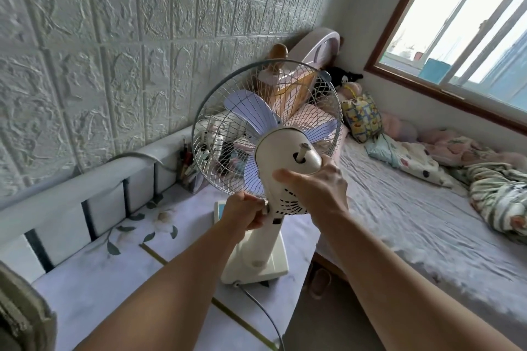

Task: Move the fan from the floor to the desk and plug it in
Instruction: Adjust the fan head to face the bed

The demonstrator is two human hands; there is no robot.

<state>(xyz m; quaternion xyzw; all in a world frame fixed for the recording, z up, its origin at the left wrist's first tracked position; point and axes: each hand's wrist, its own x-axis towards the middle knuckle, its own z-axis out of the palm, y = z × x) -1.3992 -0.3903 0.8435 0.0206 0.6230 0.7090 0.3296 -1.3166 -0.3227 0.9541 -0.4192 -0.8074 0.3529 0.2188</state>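
Bedding covers the bed (399, 208) along the right under a wood-framed window (456, 37), and a textured brick-pattern wall (114, 37) fills the left. Below the wall lies the desk (99, 279), its pale top printed with flowers and backed by a low padded rail. Its right edge sits just beside the bed.

On that desk stands the fan (268, 134), its flat square base (273, 262) resting on the desktop near the right edge. It is cream-coloured, with a short neck rising upright from the base to a rounded motor housing. A round wire cage surrounds 3 pale lilac blades. The long axis runs from base to cage, roughly vertical and leaning slightly away from the camera. The cage faces away toward the far wall and the headboard, so the back of the motor, with its vent slots and a small knob on top, faces the viewer.

Both forearms reach in from below. The right hand (316, 182) is wrapped over the back of the motor housing, thumb pressed across it. The left hand (245, 214) is clenched around the neck joint just below the cage.

A grey cord (265, 313) leaves the base's near edge and trails over the desk front, its plug out of view.

A pen holder (189, 168) stands behind the cage against the rail.
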